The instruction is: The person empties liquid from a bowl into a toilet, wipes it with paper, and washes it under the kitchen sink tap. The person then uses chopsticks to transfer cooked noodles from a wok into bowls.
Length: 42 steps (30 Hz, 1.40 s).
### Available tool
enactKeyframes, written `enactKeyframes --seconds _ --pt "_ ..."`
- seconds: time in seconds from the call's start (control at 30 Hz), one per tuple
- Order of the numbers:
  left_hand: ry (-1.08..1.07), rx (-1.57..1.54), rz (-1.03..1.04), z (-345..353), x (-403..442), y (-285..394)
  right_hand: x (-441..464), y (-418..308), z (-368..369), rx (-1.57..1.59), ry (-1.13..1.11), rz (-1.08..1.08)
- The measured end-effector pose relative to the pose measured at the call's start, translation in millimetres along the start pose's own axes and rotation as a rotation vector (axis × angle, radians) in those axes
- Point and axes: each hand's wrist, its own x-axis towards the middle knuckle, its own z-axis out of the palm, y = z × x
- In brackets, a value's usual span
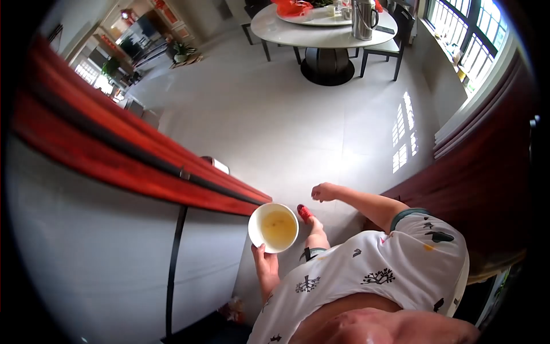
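My left hand (265, 264) grips a white bowl (252, 221) from its near side, thumb at the rim and the other fingers hidden beneath. Inside the bowl is a clear yellow liquid (279, 228), with a few small dark specks in it; its surface looks roughly level. Out in front of my body, my right hand (324, 192) hangs with its fingers curled in, and nothing shows in it. Below that hand, one foot in a red shoe (305, 214) is on the grey floor.
I am in a doorway, a red wooden frame (143, 166) close on my left and a dark red door (475, 160) on my right. Ahead stand a round table (275, 26) with a metal jug (363, 20) and chairs (395, 49). A small white object (220, 166) lies beyond the frame.
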Motion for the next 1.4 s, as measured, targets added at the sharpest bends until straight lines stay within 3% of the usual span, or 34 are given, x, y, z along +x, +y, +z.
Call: enactKeyframes --seconds 0.07,0.1,0.2,0.23,0.27,0.3,0.33,0.4,0.43,0.5,0.67,0.7,0.73,0.77,0.8,0.9,0.93,0.97,1.07,1.1,1.2,1.23,1.33,1.37,1.4 --pt "-0.014 0.02 -0.034 3 41 18 24 44 -7 0.377 0.037 0.183" --pt "-0.12 -0.011 -0.031 21 71 31 37 74 -19 0.138 0.108 0.029" --pt "-0.182 -0.04 -0.183 54 190 41 40 194 -63 -0.705 0.177 0.099" --pt "-0.169 -0.051 -0.217 63 220 53 21 227 -54 -0.789 0.115 0.257" --pt "-0.165 -0.009 -0.2 104 235 79 10 261 -48 -0.401 -0.026 0.511" --pt "-0.2 -0.003 -0.191 120 264 84 -29 232 -57 -0.617 -0.121 0.503" --pt "-0.231 0.009 -0.179 133 292 88 -55 248 -42 -0.062 0.164 0.645" --pt "-0.178 0.01 -0.197 186 351 70 -81 295 -40 0.447 0.384 1.259" --pt "-0.211 0.011 -0.208 200 379 77 -81 297 -40 0.564 0.432 1.4" --pt "-0.208 0.027 -0.207 221 439 88 -43 283 -71 0.575 0.302 1.369" --pt "-0.197 0.077 -0.167 269 549 126 148 255 -182 0.354 -0.003 0.936" --pt "-0.206 0.087 -0.16 271 573 136 194 262 -209 0.114 -0.076 0.727" --pt "-0.212 0.098 -0.157 271 598 147 246 267 -235 -0.317 -0.128 0.412" --pt "-0.182 0.06 -0.123 276 623 158 304 268 -267 -0.686 -0.074 0.166" --pt "-0.153 0.011 -0.09 281 647 164 362 268 -299 -0.844 0.033 0.066" --pt "-0.118 -0.058 -0.032 299 719 187 537 87 -479 0.266 0.274 0.302" --pt "-0.108 -0.065 0.003 299 745 200 574 12 -533 0.227 0.312 0.197" --pt "-0.071 -0.123 0.059 290 784 203 630 -17 -570 0.192 0.367 0.099" --pt "0.128 1.435 0.656 288 862 231 747 -79 -636 0.28 0.483 -0.152" --pt "0.118 1.46 0.691 308 889 242 774 -90 -670 0.334 0.531 -0.227" --pt "-0.009 1.623 0.727 316 1013 279 836 -61 -690 0.337 0.436 0.053" --pt "0.033 1.613 0.871 314 1058 275 842 -37 -689 0.322 0.397 0.146" --pt "0.019 0.285 0.243 348 1181 295 825 25 -675 0.095 0.13 0.432" --pt "0.079 -0.008 0.089 400 1203 320 818 42 -674 0.099 0.053 0.53" --pt "0.058 0.042 0.058 421 1237 333 809 58 -676 0.175 -0.002 0.651"
